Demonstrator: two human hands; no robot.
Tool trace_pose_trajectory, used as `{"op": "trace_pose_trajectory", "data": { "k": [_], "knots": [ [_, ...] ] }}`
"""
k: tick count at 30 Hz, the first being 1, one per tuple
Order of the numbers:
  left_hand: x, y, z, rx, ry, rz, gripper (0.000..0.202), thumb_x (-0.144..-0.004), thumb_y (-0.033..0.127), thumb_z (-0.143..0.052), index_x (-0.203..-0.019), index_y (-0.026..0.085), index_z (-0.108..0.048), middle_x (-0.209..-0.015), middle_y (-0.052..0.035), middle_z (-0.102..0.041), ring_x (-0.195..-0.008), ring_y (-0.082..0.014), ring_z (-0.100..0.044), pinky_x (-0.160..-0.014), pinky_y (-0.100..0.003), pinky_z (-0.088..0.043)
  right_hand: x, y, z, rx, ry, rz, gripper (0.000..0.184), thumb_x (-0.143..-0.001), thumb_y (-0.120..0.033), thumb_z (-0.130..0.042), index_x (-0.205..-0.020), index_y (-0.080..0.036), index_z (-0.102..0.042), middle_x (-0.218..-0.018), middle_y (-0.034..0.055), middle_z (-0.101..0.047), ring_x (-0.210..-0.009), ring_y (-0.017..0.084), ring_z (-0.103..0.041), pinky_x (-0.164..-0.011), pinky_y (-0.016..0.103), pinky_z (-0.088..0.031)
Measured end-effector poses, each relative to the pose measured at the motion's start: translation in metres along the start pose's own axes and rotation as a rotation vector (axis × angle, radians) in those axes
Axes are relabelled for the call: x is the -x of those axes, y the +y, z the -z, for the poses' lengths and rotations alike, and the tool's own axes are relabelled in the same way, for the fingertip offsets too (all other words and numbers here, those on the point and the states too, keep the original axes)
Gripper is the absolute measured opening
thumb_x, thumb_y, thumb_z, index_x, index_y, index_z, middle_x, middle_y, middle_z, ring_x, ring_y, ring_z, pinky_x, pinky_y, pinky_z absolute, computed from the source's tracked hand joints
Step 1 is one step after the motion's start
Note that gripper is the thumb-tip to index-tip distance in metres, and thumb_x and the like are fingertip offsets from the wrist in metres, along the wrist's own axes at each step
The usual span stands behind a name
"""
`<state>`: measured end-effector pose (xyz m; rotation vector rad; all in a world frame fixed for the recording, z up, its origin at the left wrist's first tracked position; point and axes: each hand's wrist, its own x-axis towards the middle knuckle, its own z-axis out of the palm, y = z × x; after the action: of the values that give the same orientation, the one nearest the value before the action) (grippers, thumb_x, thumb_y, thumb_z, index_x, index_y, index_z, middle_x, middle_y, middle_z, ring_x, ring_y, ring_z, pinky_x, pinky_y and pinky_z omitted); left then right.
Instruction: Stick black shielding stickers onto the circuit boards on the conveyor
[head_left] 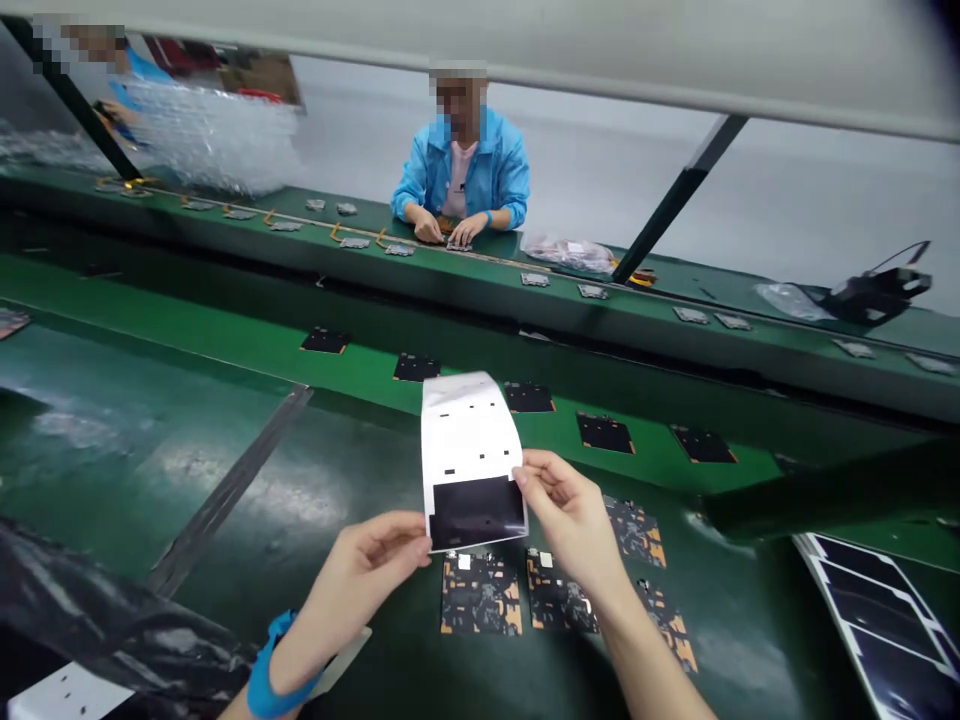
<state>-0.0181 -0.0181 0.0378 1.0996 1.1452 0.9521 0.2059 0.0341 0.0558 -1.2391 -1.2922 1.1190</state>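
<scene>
A white backing sheet [469,430] carrying a black film sticker [478,512] is held up between my hands, its far end curling. My left hand [375,560], with a blue wristband [279,670], pinches the sheet's lower left corner. At its right edge, my right hand [566,505] grips it between thumb and fingers. Just below lie two circuit boards, one on the left [481,595] and one [559,595] partly behind my right hand. Further boards [636,530] show to the right of my right forearm, one partly covered by it.
Several black-covered boards [606,432] lie along the bright green strip. A stack of film sheets [885,625] is at the right. Black plastic [112,610] lies at the left. Across the raised shelf, a person in a blue jacket [461,165] handles small boards; another person is far left.
</scene>
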Motion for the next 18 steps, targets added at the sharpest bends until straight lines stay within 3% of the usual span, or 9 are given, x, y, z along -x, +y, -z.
{"op": "trace_pose_trajectory", "data": {
  "k": [5,13,16,18],
  "knots": [
    [0.004,-0.006,-0.022,0.165,0.010,0.040,0.036,-0.075,0.039,-0.081,-0.107,0.024,-0.076,-0.091,-0.0064,-0.076,-0.080,-0.0175,-0.069,-0.077,-0.025,-0.058,0.000,0.002,0.001,-0.035,0.042,0.012,0.027,-0.084,-0.043,-0.066,-0.093,-0.018,-0.069,-0.088,0.0078,-0.075,-0.080,0.021,-0.070,-0.076,0.032,-0.057],
    [0.007,-0.014,-0.031,0.167,0.066,-0.025,0.034,-0.078,0.035,-0.079,-0.110,0.025,-0.074,-0.086,-0.0026,-0.074,-0.077,-0.0152,-0.068,-0.076,-0.023,-0.057,-0.003,0.006,0.007,-0.011,0.017,0.054,0.026,-0.089,-0.039,-0.061,-0.100,-0.017,-0.068,-0.091,0.0076,-0.075,-0.082,0.020,-0.070,-0.073,0.030,-0.055],
    [0.009,-0.015,-0.038,0.181,0.169,-0.065,0.041,-0.076,0.034,-0.081,-0.114,0.024,-0.068,-0.072,0.0021,-0.067,-0.072,-0.0122,-0.064,-0.075,-0.019,-0.053,-0.002,0.008,0.008,0.127,0.018,0.097,0.026,-0.094,-0.035,-0.055,-0.108,-0.018,-0.067,-0.093,0.0077,-0.074,-0.083,0.021,-0.069,-0.072,0.032,-0.055],
    [0.009,-0.016,-0.043,0.220,0.242,-0.074,0.050,-0.075,0.033,-0.082,-0.119,0.025,-0.059,-0.068,0.0056,-0.063,-0.070,-0.0106,-0.062,-0.074,-0.018,-0.051,0.005,0.004,0.008,0.341,0.114,0.253,0.023,-0.096,-0.029,-0.052,-0.112,-0.022,-0.067,-0.099,0.0075,-0.072,-0.091,0.022,-0.067,-0.078,0.036,-0.055]
  ]
}}
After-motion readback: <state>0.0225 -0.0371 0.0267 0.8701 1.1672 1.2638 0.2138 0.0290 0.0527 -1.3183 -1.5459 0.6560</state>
